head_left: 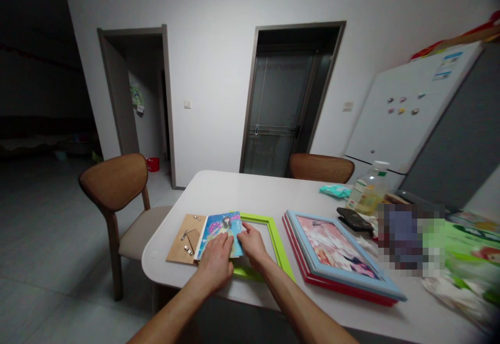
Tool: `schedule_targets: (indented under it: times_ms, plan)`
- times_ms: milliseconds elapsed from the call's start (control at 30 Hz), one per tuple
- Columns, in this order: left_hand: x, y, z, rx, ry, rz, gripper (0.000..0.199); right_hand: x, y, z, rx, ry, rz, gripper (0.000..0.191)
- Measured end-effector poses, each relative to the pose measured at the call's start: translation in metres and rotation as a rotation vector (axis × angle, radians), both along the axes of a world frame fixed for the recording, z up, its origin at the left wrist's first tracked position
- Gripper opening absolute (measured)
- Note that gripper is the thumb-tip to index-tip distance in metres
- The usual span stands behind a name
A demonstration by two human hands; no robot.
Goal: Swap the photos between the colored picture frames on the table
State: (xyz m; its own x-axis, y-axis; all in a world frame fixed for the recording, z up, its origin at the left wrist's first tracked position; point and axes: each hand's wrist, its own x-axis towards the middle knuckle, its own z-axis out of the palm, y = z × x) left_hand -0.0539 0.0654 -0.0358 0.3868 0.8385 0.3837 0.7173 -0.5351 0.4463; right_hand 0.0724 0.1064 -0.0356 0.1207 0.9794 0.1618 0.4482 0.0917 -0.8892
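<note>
An illustrated blue picture, showing a dark-haired figure, lies over the left part of a lime-green picture frame. My left hand rests on the picture's lower part, fingers stretched across its face. At the picture's right edge, my right hand has its fingers closed on the border; the thumb and finger contact is partly hidden. A brown backing board with metal clips and a thin stand leg sticks out to the left from beneath the picture.
To the right, a light blue frame with a pink picture lies on a red frame. Beyond are a black wallet-like item, a bottle of yellowish liquid and a teal packet. Wooden chairs stand by the white table.
</note>
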Motion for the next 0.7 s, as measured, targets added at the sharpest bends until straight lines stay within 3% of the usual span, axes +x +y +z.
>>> schedule_targets:
  times_ms: [100, 233, 300, 400, 533, 700]
  plan:
    - [0.003, 0.005, 0.002, 0.019, -0.102, 0.036, 0.05, -0.005, -0.004, 0.013, 0.012, 0.152, -0.016, 0.052]
    - [0.001, 0.008, 0.019, 0.05, -0.295, 0.045, 0.047, -0.005, -0.017, 0.027, -0.07, 0.702, 0.015, 0.046]
    - [0.004, 0.005, 0.031, 0.065, -0.429, 0.079, 0.042, -0.002, -0.023, 0.029, -0.176, 0.836, 0.022, 0.036]
    - [0.019, -0.002, 0.041, 0.035, -0.683, 0.174, 0.031, 0.003, -0.029, 0.025, -0.291, 0.883, 0.048, 0.028]
    - [0.038, -0.001, 0.034, -0.088, -0.857, 0.204, 0.031, 0.017, -0.027, 0.02, -0.155, 0.977, 0.05, 0.025]
    - [0.027, 0.012, 0.011, -0.229, -0.78, 0.219, 0.041, 0.06, -0.02, 0.013, -0.142, 0.589, -0.097, 0.028]
